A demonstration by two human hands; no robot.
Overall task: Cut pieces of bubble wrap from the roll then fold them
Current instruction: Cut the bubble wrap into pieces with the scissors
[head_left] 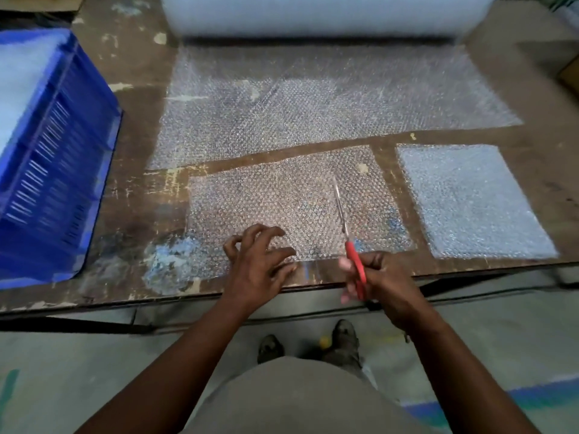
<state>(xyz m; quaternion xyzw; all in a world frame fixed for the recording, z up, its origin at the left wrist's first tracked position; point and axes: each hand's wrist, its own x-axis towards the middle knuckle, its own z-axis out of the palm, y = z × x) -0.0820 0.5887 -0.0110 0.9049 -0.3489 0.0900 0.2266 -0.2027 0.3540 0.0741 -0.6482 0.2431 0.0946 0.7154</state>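
On table (131,195): 1 roll (322,17), 2 cut pcs (291,202), 1 scissors (347,236).

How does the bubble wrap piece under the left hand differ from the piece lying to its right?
The near piece looks thin and clear, with the table showing through; the right piece looks denser, whiter and bluish, possibly folded.
The near piece is wider than it is deep; the right piece is closer to square.
The left hand rests its fingertips on the near piece; nothing touches the right piece.
Both lie flat, cut free of the roll.
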